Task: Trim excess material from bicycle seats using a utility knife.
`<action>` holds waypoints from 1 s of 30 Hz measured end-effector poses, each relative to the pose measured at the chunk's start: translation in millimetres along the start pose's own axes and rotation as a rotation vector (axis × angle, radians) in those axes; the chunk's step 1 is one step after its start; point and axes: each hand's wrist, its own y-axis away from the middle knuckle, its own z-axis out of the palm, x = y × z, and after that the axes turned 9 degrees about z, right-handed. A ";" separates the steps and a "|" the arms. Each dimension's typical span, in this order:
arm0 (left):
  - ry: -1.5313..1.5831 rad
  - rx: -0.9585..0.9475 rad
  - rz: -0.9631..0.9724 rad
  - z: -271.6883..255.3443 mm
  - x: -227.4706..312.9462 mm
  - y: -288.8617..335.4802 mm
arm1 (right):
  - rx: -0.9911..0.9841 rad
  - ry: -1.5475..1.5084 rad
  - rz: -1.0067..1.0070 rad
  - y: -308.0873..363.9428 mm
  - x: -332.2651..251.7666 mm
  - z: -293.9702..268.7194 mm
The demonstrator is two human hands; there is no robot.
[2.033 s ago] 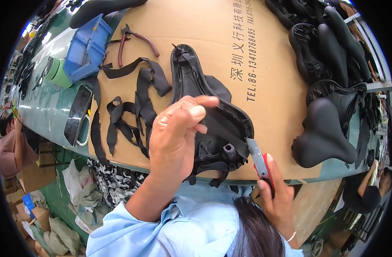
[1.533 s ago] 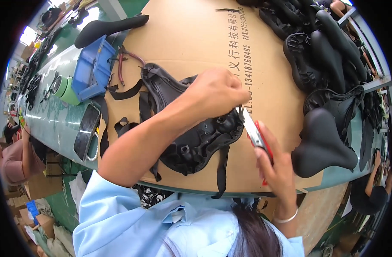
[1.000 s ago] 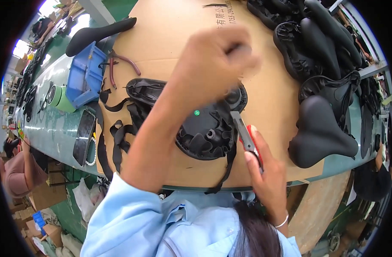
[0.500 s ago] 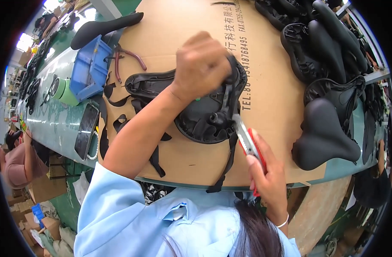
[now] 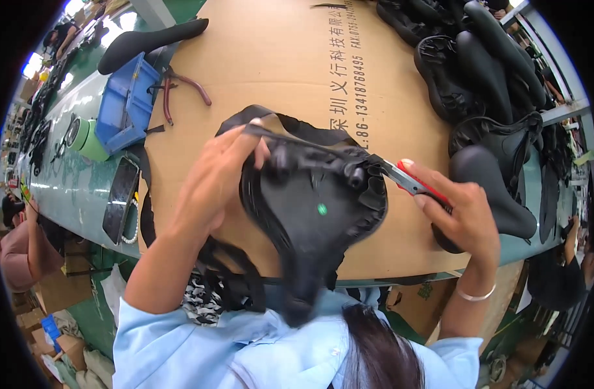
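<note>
Between both hands, held above the cardboard-covered bench [image 5: 264,58]: black bicycle saddle [image 5: 310,207], underside up, cover edge pinched in the left hand [image 5: 213,181] fingers. Right hand [image 5: 462,217] fingers closed on a red utility knife [image 5: 410,183], blade at the saddle's rim beside them; best trimmed shallow, cover kept taut, cutting away from the holding fingers.

— What's the bench carrying on my feed?
— I see a green bench [image 5: 83,188] with a cardboard sheet [image 5: 277,71] over it; finished black saddles [image 5: 478,84] piled right, blue bin [image 5: 125,104], green tape roll [image 5: 86,137] and pliers [image 5: 180,87] left.
</note>
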 end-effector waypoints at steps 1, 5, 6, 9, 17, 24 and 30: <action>0.037 -0.103 0.137 -2.8 6.8 16.5 | -0.167 0.047 -0.037 -9.8 -3.1 -9.1; 0.360 -0.354 0.595 16.2 14.5 8.2 | -0.239 0.013 -0.301 -26.6 -19.0 -1.8; 0.372 -0.349 0.597 17.8 14.3 -1.1 | -0.171 0.063 -0.365 -23.2 -23.8 2.2; 0.731 -0.390 0.200 12.9 15.3 -29.6 | -0.148 0.200 -0.279 -3.7 -36.9 6.4; -0.604 -0.005 0.892 3.6 44.4 -1.5 | -0.120 0.362 0.008 64.9 -73.5 6.9; -0.287 -0.355 0.369 7.8 19.0 23.2 | 0.013 0.301 0.010 84.7 -70.1 25.4; 0.054 0.580 0.845 13.3 6.0 19.2 | 0.000 0.015 0.129 117.0 -68.0 58.6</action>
